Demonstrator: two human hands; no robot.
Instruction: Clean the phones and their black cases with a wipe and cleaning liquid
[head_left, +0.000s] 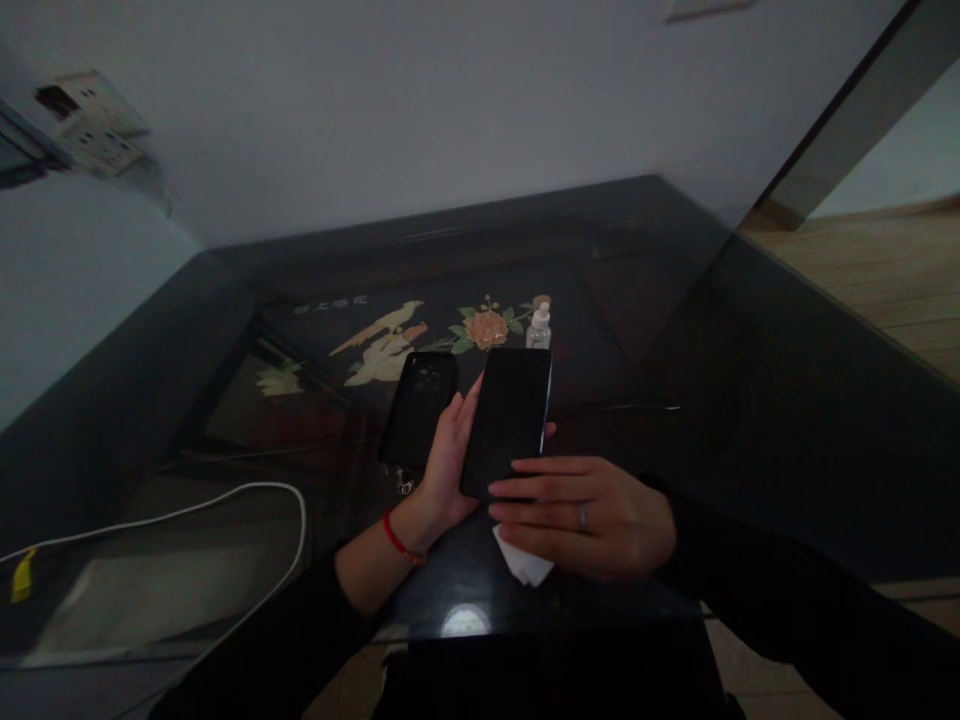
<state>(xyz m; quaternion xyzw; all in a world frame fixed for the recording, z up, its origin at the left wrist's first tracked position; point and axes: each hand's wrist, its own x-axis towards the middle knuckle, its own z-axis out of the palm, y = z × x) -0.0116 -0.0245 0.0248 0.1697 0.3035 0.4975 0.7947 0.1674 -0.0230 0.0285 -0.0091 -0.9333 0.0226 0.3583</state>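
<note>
My left hand (444,470) holds a black phone (508,415) from behind and the side, screen up, over a dark glass table (750,420). A red string sits on that wrist. My right hand (585,515), a ring on one finger, lies across the phone's lower end with its fingers pressed together over a white cloth or wipe (523,562) that shows beneath the palm. A black phone case (418,405) lies flat on the table just left of the phone.
A small clear spray bottle (538,326) stands behind the phone. The tabletop bears a bird and flower inlay (420,335). A white cable (225,500) loops across the left side. Wall sockets (97,125) sit at the upper left; wooden floor (885,270) lies to the right.
</note>
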